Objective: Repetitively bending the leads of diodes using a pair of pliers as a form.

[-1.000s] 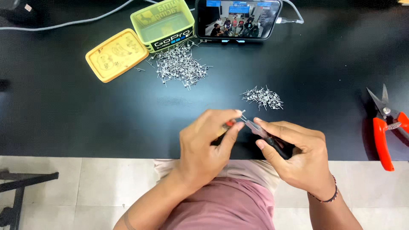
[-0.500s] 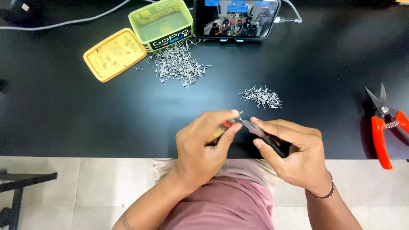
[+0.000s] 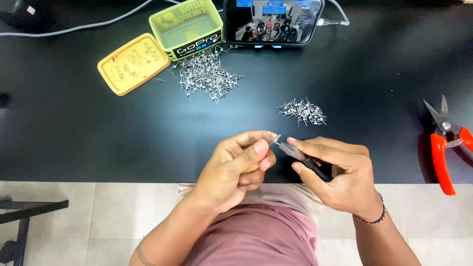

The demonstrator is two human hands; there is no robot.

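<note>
Over the near edge of the black counter (image 3: 74, 138), the two hands meet at their fingertips. The left hand (image 3: 236, 170) is closed, thumb and forefinger pinching a small metal piece (image 3: 274, 138) at the point where it touches the tip of the pliers (image 3: 300, 156). The right hand (image 3: 340, 177) is wrapped around the pliers' dark handles, the tool slanting up and leftward toward the left hand. Just beyond the hands lies a small heap of wire pieces (image 3: 301, 111); farther out, past the left hand, a larger heap (image 3: 207, 76) sits beside a yellow-green box (image 3: 189, 27) and its lid (image 3: 133, 63). Red-handled snips (image 3: 443, 143) rest well off beyond the right hand.
</note>
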